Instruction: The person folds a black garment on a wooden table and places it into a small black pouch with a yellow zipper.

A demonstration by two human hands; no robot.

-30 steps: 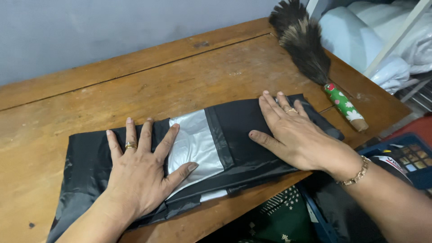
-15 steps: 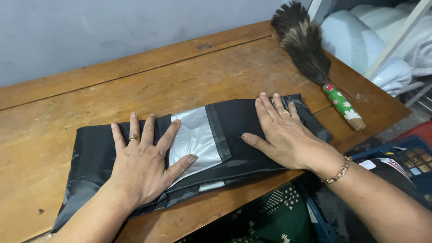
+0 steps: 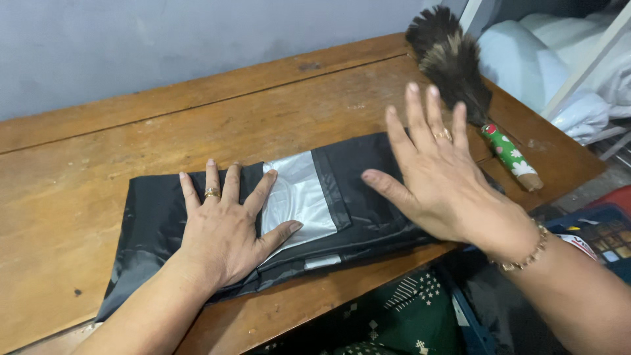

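Folded black garment (image 3: 368,197) with a silver-grey reflective panel (image 3: 297,200) lies flat on the wooden table (image 3: 131,151), near its front edge. Left hand (image 3: 223,227) rests palm-down on the garment's left half, fingers spread, thumb on the reflective panel; open, gripping nothing. Right hand (image 3: 440,174) hovers open above the garment's right end, fingers extended, slightly blurred, apparently clear of the fabric. Feather duster (image 3: 460,72) with a green patterned handle lies on the table beyond the garment's right end, just past the right hand.
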